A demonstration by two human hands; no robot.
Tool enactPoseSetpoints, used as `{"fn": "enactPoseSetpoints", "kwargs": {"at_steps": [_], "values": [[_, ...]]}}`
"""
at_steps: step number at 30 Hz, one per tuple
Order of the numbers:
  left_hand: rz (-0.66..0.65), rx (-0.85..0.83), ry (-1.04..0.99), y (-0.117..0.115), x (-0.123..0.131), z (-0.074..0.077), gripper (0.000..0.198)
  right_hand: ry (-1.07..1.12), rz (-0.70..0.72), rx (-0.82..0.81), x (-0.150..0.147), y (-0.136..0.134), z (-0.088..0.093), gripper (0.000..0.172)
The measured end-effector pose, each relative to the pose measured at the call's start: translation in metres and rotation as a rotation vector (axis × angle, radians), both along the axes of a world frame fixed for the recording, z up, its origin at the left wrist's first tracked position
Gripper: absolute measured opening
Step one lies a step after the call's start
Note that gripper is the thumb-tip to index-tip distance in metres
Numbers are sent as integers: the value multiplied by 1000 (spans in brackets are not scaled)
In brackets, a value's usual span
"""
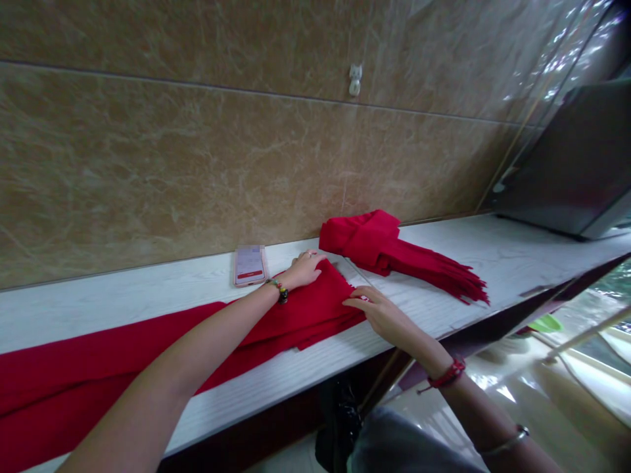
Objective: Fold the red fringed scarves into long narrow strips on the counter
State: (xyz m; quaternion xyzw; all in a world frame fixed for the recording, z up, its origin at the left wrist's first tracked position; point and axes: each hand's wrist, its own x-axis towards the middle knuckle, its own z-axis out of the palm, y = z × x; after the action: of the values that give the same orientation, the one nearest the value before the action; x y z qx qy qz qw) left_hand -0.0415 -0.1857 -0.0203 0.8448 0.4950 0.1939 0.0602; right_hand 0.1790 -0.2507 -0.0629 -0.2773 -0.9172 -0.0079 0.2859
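Note:
A long red scarf (315,299) lies lengthwise along the white wood-grain counter, folded in layers, its short fringed end toward the right. My left hand (304,269), with a beaded bracelet at the wrist, is closed on the far corner of that end. At the near corner of the same end, my right hand (377,312) pinches the edge between thumb and fingers; a red cord bracelet circles its wrist. Farther right, a second red scarf (365,240) lies folded over itself against the wall, its fringe spread toward the counter's front edge.
A phone (250,265) with its screen lit lies by the wall, just beyond my left wrist. The white counter (458,246) runs along a brown tiled wall with a small white hook (355,79). A dark box-shaped appliance (572,157) stands at the right end.

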Motion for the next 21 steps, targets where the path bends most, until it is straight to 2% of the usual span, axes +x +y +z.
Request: {"fn": "enactPoseSetpoints", "kwargs": {"at_steps": [2, 4, 7, 9, 11, 14, 19, 21], "values": [[38, 80, 74, -31, -6, 0, 44, 6, 21, 72, -3, -1, 2, 43], [15, 110, 149, -70, -15, 2, 43, -2, 36, 103, -6, -4, 5, 35], [22, 23, 260, -126, -29, 4, 48, -32, 69, 91, -10, -9, 9, 27], [57, -30, 350, -152, -37, 1, 46, -47, 77, 87, -10, -11, 9, 26], [103, -24, 430, -165, -44, -2, 39, -49, 66, 90, -9, -10, 6, 26], [147, 33, 538, -170, -52, -2, 35, -32, 40, 75, -6, -7, 1, 26], [149, 98, 600, -175, -58, 13, 29, 57, -4, 78, -3, -5, 0, 24], [145, 97, 595, -178, -57, 15, 27, 11, 11, 107, -3, -7, 1, 25]]}}
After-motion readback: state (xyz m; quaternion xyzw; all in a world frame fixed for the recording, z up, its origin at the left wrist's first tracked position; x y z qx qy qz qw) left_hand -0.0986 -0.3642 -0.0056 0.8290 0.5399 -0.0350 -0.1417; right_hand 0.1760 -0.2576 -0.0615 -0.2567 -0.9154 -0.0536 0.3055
